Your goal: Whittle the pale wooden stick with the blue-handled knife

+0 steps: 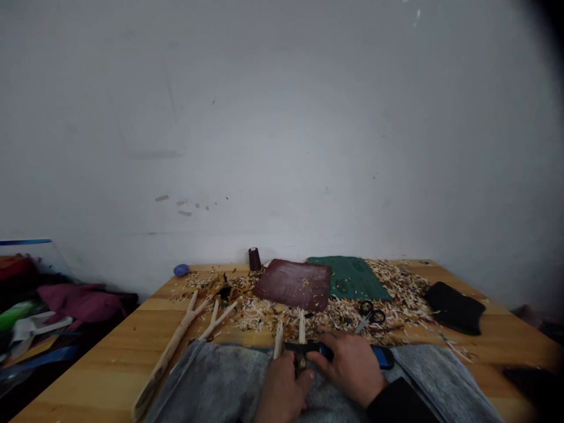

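My left hand [282, 388] is closed around the lower part of a peeled forked stick [278, 341], whose two pale prongs point away from me. In my closed right hand [352, 365] is a knife [326, 351] with a dark handle. Its dark blade lies across the stick near the fork; whether the edge bites into the wood cannot be made out. A black and blue end [383, 356] shows past the right hand, perhaps part of the handle. Beneath both hands is a grey cloth [220, 376] at the table's near edge.
Wood shavings [264, 314] cover much of the wooden table [114, 358]. Two forked sticks [170, 352] lie at left. Behind are a maroon sheet [293, 282], a green sheet [352, 276], a thread cone [254, 259] and a purple lid-like disc [181, 270]. Scissors [368, 317] and a black pad [456, 308] lie right.
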A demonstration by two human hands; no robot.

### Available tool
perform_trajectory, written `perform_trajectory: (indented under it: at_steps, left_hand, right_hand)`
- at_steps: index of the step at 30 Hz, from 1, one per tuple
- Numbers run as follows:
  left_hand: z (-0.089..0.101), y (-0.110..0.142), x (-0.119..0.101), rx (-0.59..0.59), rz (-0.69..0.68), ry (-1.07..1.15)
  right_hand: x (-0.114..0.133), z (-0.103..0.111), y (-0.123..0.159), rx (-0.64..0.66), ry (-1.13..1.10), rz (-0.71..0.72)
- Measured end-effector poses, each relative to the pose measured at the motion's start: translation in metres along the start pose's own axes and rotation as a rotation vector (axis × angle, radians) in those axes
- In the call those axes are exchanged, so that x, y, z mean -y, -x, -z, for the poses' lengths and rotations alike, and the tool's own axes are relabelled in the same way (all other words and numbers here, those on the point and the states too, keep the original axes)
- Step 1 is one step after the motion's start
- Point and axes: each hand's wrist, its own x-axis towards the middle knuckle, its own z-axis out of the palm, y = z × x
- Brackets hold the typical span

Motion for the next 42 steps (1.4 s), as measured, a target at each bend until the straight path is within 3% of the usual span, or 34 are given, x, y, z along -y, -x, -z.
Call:
perform_trajectory:
  at_steps: [11, 19, 28, 42]
  left_hand:
    - [-0.003, -0.004, -0.001, -0.037, -0.023, 0.067]
    - [-0.008, -0.006, 0.006, -0.035, 0.015, 0.082]
    - [-0.004, -0.005, 0.008, -0.009, -0.036, 0.075]
    - [-0.002, -0.004, 0.005, 0.024, -0.090, 0.087]
  right_hand:
    - [0.006, -0.001, 0.000, -0.006, 0.068, -0.011]
    - [-0.039, 0.005, -0.010, -0.104, 0.127, -0.203]
    - [-0.005, -0.002, -0.001, -0.002, -0.029, 0.041]
    - [-0.023, -0.006, -0.006, -0.045, -0.018, 0.030]
